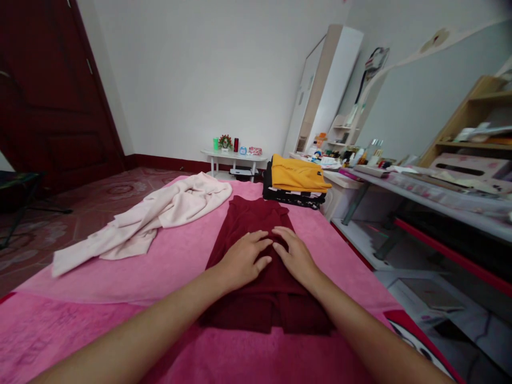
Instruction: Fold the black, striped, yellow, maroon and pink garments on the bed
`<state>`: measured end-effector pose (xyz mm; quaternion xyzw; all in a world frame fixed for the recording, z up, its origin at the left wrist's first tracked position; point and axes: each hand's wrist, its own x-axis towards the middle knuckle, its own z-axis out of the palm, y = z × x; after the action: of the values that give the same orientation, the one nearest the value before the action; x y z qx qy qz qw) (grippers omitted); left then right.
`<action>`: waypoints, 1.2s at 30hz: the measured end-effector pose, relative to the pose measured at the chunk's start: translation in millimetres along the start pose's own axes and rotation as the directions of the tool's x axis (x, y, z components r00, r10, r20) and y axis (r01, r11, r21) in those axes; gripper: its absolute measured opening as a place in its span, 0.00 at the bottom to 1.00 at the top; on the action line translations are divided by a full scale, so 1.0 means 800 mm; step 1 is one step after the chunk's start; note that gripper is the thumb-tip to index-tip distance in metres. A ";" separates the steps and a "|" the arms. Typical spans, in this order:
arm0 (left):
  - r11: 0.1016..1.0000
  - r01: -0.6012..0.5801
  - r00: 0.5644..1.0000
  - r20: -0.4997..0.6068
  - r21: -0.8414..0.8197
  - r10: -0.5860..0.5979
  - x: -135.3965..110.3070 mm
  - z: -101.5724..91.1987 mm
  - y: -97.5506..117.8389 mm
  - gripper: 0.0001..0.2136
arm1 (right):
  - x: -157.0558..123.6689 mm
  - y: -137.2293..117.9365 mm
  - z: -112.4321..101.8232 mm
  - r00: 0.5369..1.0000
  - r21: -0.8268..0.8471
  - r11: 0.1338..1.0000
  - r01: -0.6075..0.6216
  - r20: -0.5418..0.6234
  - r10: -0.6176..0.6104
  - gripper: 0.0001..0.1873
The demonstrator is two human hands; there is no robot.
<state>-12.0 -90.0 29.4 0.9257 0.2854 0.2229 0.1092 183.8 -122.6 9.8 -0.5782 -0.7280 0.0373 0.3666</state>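
Observation:
A dark red garment (256,218), folded into a long shape, lies on the pink bed cover (160,330) in front of me. My left hand (246,261) rests on its middle, palm down with fingers stretched out. Close beside it, my right hand (294,253) lies flat on the same garment, fingers apart. The fingertips of both hands almost meet. Toward me, the garment's lower end shows two folded layers side by side. Neither hand grips the cloth.
A cream garment (188,200) lies loosely spread at the left. Beyond the red garment sits a folded clothes stack (298,178), yellow on top. A small white table (234,155) stands by the wall. Along the right runs a cluttered desk (440,200).

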 end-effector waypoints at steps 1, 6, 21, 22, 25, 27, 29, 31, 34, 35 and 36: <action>0.999 0.012 0.999 0.039 0.033 -0.014 0.000 0.007 0.001 0.24 | 0.000 -0.004 0.006 0.998 -0.018 1.000 0.012 0.067 -0.011 0.23; 0.985 0.066 0.976 0.194 0.158 -0.097 -0.011 0.033 -0.014 0.30 | -0.013 -0.004 0.019 0.926 -0.185 0.983 0.001 0.372 0.069 0.30; 0.973 0.026 0.925 0.374 -0.228 0.063 -0.134 -0.078 -0.110 0.29 | -0.126 0.071 -0.132 0.881 -0.219 0.941 0.259 0.453 -0.137 0.28; 0.975 0.023 0.924 0.376 -0.219 0.062 -0.137 -0.081 -0.109 0.30 | -0.127 0.070 -0.135 0.873 -0.224 0.938 0.266 0.468 -0.136 0.29; 0.979 -0.028 0.929 0.356 -0.200 0.099 -0.134 -0.081 -0.098 0.30 | -0.119 0.058 -0.132 0.846 -0.185 0.933 0.309 0.502 -0.180 0.31; 0.974 -0.090 0.929 0.336 -0.206 0.157 -0.125 -0.077 -0.091 0.27 | -0.106 0.047 -0.122 0.827 -0.138 0.928 0.345 0.512 -0.232 0.30; 0.962 -0.138 0.928 0.309 -0.234 0.208 -0.114 -0.071 -0.087 0.21 | -0.093 0.038 -0.110 0.814 -0.099 0.923 0.372 0.513 -0.273 0.29; 0.944 -0.160 0.932 0.270 -0.288 0.241 -0.104 -0.066 -0.087 0.16 | -0.083 0.033 -0.097 0.812 -0.061 0.921 0.385 0.497 -0.307 0.25; 0.901 -0.171 0.945 0.193 -0.399 0.264 -0.092 -0.063 -0.087 0.14 | -0.074 0.031 -0.083 0.855 0.032 0.934 0.356 0.392 -0.339 0.20; 0.891 -0.166 0.951 0.171 -0.423 0.259 -0.091 -0.064 -0.084 0.14 | -0.073 0.031 -0.080 0.878 0.056 0.944 0.324 0.354 -0.322 0.18; 0.885 -0.161 0.957 0.152 -0.438 0.249 -0.091 -0.066 -0.080 0.14 | -0.073 0.030 -0.079 0.897 0.071 0.956 0.284 0.331 -0.291 0.18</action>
<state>-121.7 -76.2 29.5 0.9232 0.1181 0.1935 0.3105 243.6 -188.8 16.1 -0.4454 -0.8569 0.0891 0.2436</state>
